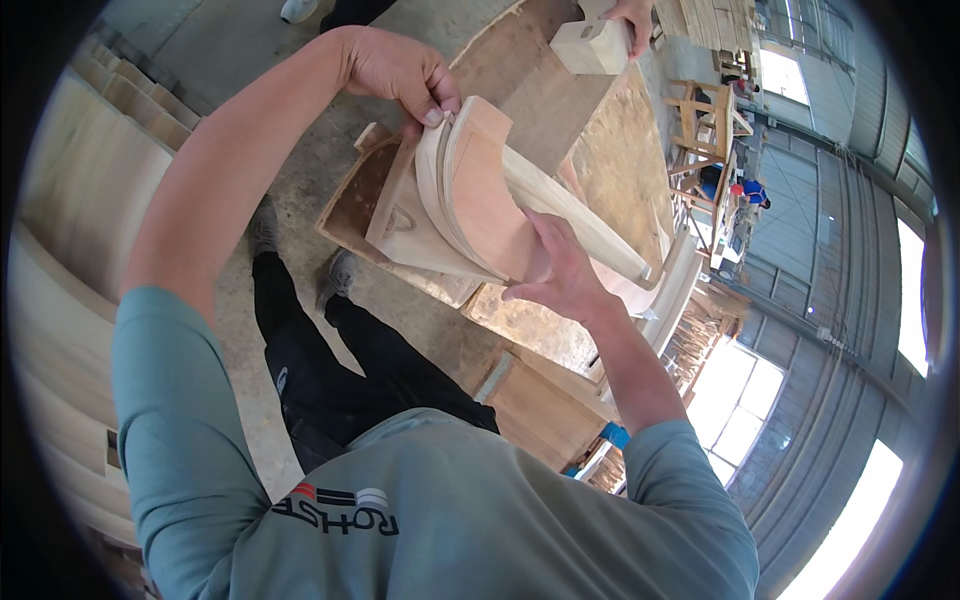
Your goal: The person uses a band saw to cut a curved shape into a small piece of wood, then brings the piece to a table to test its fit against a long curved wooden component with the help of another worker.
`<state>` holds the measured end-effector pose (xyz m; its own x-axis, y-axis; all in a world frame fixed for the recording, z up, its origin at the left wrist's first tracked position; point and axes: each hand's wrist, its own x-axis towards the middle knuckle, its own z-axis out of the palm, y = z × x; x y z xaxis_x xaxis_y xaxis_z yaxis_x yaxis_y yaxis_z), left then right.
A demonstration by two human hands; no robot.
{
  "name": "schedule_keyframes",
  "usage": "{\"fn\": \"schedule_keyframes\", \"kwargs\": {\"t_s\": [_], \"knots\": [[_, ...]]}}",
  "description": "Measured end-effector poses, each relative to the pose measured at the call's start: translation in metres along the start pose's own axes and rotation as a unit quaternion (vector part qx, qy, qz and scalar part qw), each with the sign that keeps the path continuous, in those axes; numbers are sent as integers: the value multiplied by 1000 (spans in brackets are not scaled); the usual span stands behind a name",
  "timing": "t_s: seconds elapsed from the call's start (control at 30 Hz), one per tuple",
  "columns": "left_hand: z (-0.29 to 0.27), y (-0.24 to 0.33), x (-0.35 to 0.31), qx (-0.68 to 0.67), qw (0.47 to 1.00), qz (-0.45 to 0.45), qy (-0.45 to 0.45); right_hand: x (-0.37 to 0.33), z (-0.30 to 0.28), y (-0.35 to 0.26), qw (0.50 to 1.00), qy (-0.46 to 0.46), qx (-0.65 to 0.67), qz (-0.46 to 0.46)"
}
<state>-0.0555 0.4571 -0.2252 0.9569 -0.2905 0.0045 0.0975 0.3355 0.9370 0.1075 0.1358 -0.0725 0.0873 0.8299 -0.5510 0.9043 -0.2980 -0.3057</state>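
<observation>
A curved, crescent-shaped wooden panel [490, 190] with a pale pinkish face stands on a wooden box-like support in front of me. Along its outer curve run thin, pale layered wooden strips [432, 185]. My left hand [405, 80] reaches over from the left and pinches the upper end of these strips between thumb and fingers. At the panel's lower right, my right hand [565, 268] grips the inner edge, thumb and fingers spread around it. Below the strips is a pale wooden side piece [410, 230] with an oval cut-out. The undersides of my fingers are hidden.
A worn wooden worktable [625, 150] extends beyond the panel. At its far end another person's hand [635, 22] touches a pale wooden block [592, 48]. Large curved wooden sheets [85, 200] are stacked on my left. Wooden frames [705, 125] and people stand farther right.
</observation>
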Motion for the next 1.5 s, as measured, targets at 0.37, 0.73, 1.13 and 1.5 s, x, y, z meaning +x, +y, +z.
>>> {"fn": "schedule_keyframes", "kwargs": {"t_s": [0.37,0.73,1.13,1.5], "knots": [[3,-1,-3,23,1000,2,4,0,-4,-3,999,-26,-30,-3],[13,-1,-10,8,999,10,52,-1,-7,-2,999,-35,-41,-11],[20,11,-18,133,982,23,131,5,-11,-6,997,-47,-53,-6],[28,-2,-32,121,966,53,221,0,-6,-2,998,-27,-47,-39]]}}
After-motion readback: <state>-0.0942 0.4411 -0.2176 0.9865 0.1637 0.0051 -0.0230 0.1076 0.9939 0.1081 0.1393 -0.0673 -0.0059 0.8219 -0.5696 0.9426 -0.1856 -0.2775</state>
